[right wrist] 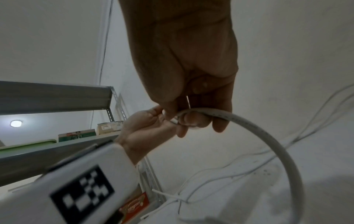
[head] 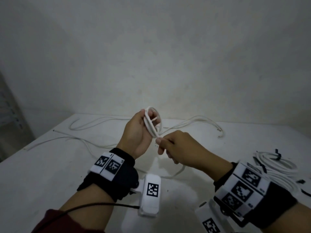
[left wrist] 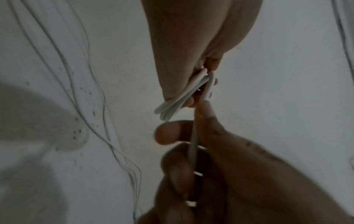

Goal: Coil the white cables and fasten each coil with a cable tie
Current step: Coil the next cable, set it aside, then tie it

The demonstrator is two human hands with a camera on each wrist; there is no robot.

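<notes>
My left hand (head: 139, 132) is raised above the white table (head: 50, 174) and grips a small coil of white cable (head: 152, 121), also seen as stacked loops of the coil (left wrist: 178, 100). Just right of it, my right hand (head: 170, 145) pinches the free strand of the same cable (right wrist: 268, 136) close under the coil; the strand (left wrist: 192, 150) runs through its curled fingers and loops down to the table. More loose white cables (head: 94, 121) lie uncoiled across the far half of the table.
Finished white coils bound with black cable ties (head: 277, 163) lie at the table's right edge. A metal shelf rack (right wrist: 57, 97) with boxes stands to the left. The wall rises directly behind the table.
</notes>
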